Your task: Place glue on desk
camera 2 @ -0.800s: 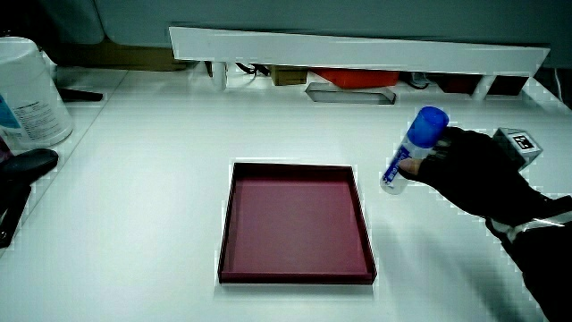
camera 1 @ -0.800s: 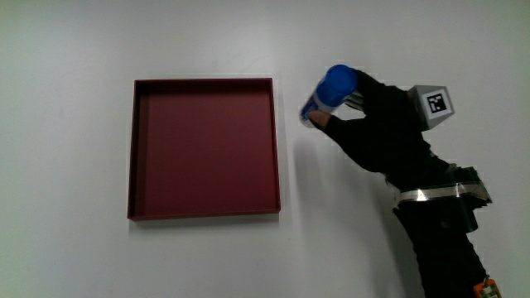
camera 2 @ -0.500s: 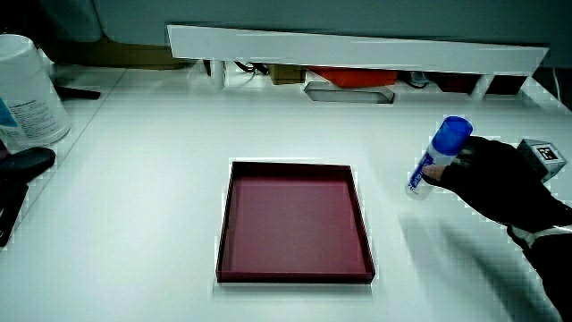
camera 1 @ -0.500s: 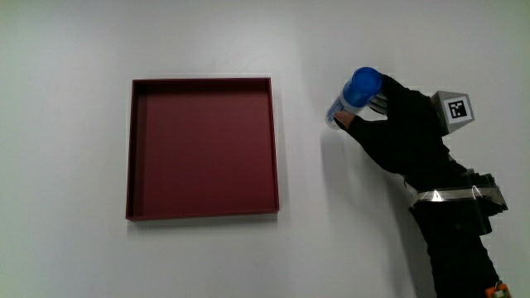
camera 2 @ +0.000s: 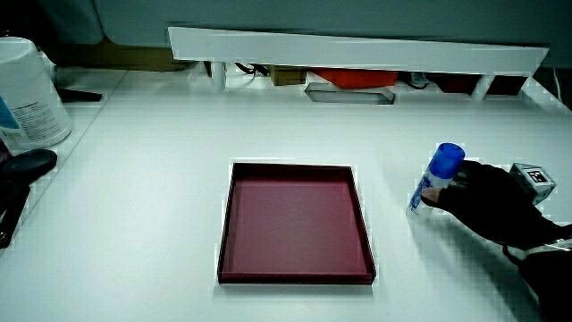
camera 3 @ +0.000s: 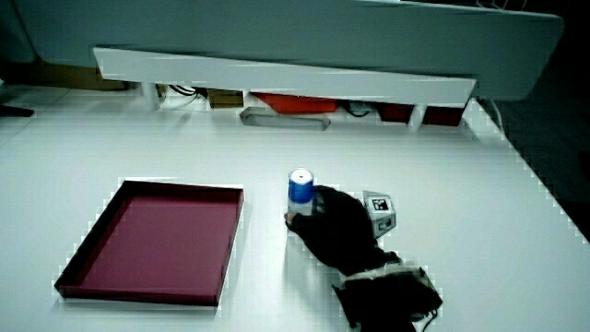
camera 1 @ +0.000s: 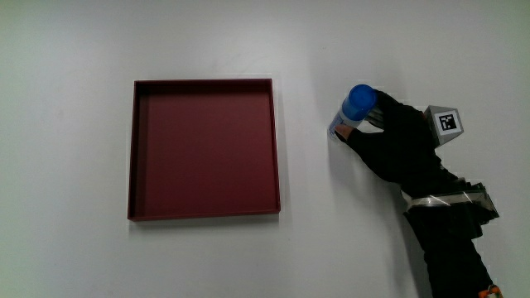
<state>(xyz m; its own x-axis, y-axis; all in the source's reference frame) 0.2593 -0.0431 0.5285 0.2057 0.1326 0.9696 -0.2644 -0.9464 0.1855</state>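
- Grasping the glue bottle (camera 1: 352,112) around its body, fingers (camera 1: 374,116) of the gloved hand (camera 1: 402,149) wrapped on the side toward the person, blue cap (camera 1: 360,98) left exposed.
- Holding the bottle nearly upright over bare desk (camera 1: 331,240), beside the dark red tray (camera 1: 204,149) and apart from it, not inside it.
- Judging the step in hand: lowering the bottle for set-down; base appearing to be at or just touching the surface in a side view (camera 2: 416,208), contact not confirmable.
- Judging the next move: settling the base flat, then opening the fingers and withdrawing without tipping the tall, narrow bottle.
- Showing from above: cap, clear gap between bottle and tray wall, patterned cube (camera 1: 444,122) on the back of the hand; bottle height and tilt poorly readable there.
- Showing in both side views: white body under the cap (camera 3: 300,180), upright stance, low partition (camera 2: 357,46) at the desk's edge.
- Showing in a side view only: a large white canister (camera 2: 29,94) and a dark object (camera 2: 27,165), well apart from the hand.
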